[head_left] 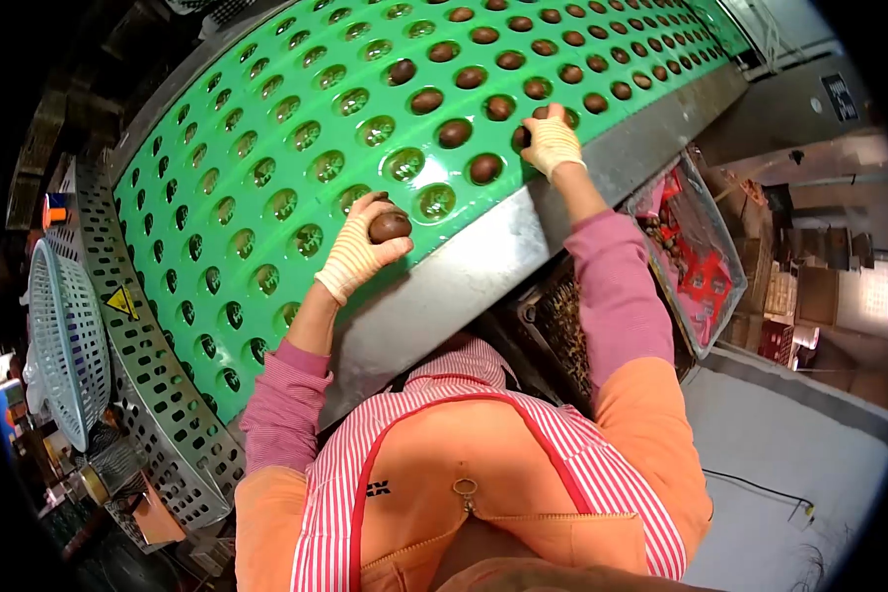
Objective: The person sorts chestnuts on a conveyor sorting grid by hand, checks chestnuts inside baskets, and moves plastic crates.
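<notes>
A green moulded sheet (296,183) with rows of oval pockets spreads out in front of me. Dark brown egg-shaped pieces (455,132) sit in many pockets on its right part, while the pockets at left show none. My left hand (357,247), in a striped cream glove with bare fingertips, is closed around one brown egg-shaped piece (390,228) above the near edge of the sheet. Farther right, my right hand (554,141), gloved the same way, has its fingers curled around a dark brown piece (522,138) at a pocket. The fingers partly hide another piece beside it.
A metal ledge (483,247) runs along the sheet's near side. To the right stands a crate (730,281) with red packets inside, and a container of small brown bits (559,326) lies below the ledge. A light blue basket (69,345) and perforated metal guard (158,395) are at left.
</notes>
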A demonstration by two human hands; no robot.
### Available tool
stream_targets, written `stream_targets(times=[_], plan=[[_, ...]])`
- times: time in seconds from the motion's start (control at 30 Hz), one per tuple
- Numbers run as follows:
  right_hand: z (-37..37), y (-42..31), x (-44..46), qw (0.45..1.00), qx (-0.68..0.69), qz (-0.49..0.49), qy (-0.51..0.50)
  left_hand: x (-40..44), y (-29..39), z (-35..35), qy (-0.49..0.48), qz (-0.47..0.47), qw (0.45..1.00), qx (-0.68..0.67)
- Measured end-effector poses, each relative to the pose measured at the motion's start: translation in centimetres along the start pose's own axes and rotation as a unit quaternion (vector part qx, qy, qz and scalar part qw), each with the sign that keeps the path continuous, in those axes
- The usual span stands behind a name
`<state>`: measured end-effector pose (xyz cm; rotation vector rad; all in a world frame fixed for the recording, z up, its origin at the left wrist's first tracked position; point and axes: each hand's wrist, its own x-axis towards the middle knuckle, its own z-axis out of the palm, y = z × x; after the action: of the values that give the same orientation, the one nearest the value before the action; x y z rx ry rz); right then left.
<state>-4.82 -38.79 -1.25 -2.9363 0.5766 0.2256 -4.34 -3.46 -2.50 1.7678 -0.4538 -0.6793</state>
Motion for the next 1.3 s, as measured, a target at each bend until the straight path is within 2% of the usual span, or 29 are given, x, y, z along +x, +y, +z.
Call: stream_targets(times=[0.03,0.07,0.13,0.27,0.3,0.37,0.4,0.47,0.53,0.57,0.67,0.77,0.87,0.9,1.0,1.07,1.1,1.17,1.23,1.27,1.3], plan=[[0.0,-0.8,-0.3,0.998,0.009,-0.03,0.06,0.4,-0.8,-1.1,0.029,0.043,0.999,0.011],[0.0,-1.5,-0.5,0.991,0.015,-0.061,0.12,0.7,-1.4,-2.0,0.046,0.038,0.998,-0.019],[-1.2,-5.3,-1.8,0.976,0.02,-0.18,0.122,2.2,-2.7,-3.7,0.076,0.02,0.997,-0.019],[1.2,-12.5,-2.2,0.927,0.005,-0.364,-0.087,4.4,-4.6,-5.3,0.026,0.01,0.992,0.12],[2.0,-13.1,-1.9,0.931,-0.005,-0.331,-0.157,4.3,-4.1,-5.5,0.022,0.013,0.988,0.15],[2.5,-13.3,-1.0,0.95,0.006,-0.284,-0.129,4.2,-3.4,-6.7,0.066,0.031,0.988,0.136],[1.5,-13.6,-0.8,0.953,0.024,-0.293,-0.071,4.2,-2.9,-7.3,0.089,0.037,0.987,0.128],[-0.2,-16.2,0.7,0.967,0.08,-0.243,0.007,5.4,-2.8,-8.3,0.157,0.043,0.978,0.131],[1.4,-17.9,3.5,0.928,0.145,-0.329,0.097,7.4,-2.2,-9.0,0.186,0.008,0.967,0.174],[3.3,-18.5,5.2,0.918,0.144,-0.356,0.101,8.3,-2.6,-9.5,0.186,0.015,0.948,0.257],[6.0,-18.7,6.1,0.935,0.005,-0.351,0.038,9.3,-2.9,-11.5,0.139,-0.013,0.938,0.316],[6.7,-18.6,6.3,0.938,0.037,-0.343,0.035,9.4,-4.7,-13.0,0.064,-0.021,0.972,0.225],[6.4,-19.3,5.2,0.934,0.132,-0.312,0.116,10.9,-4.4,-12.6,0.164,0.022,0.978,0.124],[6.6,-19.6,4.8,0.922,0.197,-0.291,0.164,11.7,-2.2,-12.5,0.178,-0.004,0.97,0.165],[6.9,-20.1,2.1,0.914,0.285,-0.215,0.194,16.5,-0.8,-11.6,0.205,0.041,0.952,0.223],[5.6,-20.4,-0.4,0.899,0.347,-0.204,0.173,19.6,-2.2,-11.4,0.143,0.073,0.918,0.362],[5.1,-19.7,-1.7,0.904,0.327,-0.195,0.193,20.2,-1.0,-11.2,0.064,-0.014,0.899,0.433],[4.7,-16.8,-3.7,0.901,0.309,-0.182,0.243,19.5,-0.4,-9.5,0.141,0.086,0.889,0.427],[4.0,-15.0,-5.9,0.89,0.369,-0.101,0.25,18.9,-0.6,-7.2,0.217,0.214,0.88,0.365],[3.8,-14.4,-7.0,0.877,0.409,-0.061,0.246,18.1,-1.0,-5.2,0.223,0.266,0.879,0.327],[3.4,-14.2,-7.9,0.876,0.414,-0.047,0.242,17.6,-1.5,-2.9,0.159,0.237,0.9,0.33]])
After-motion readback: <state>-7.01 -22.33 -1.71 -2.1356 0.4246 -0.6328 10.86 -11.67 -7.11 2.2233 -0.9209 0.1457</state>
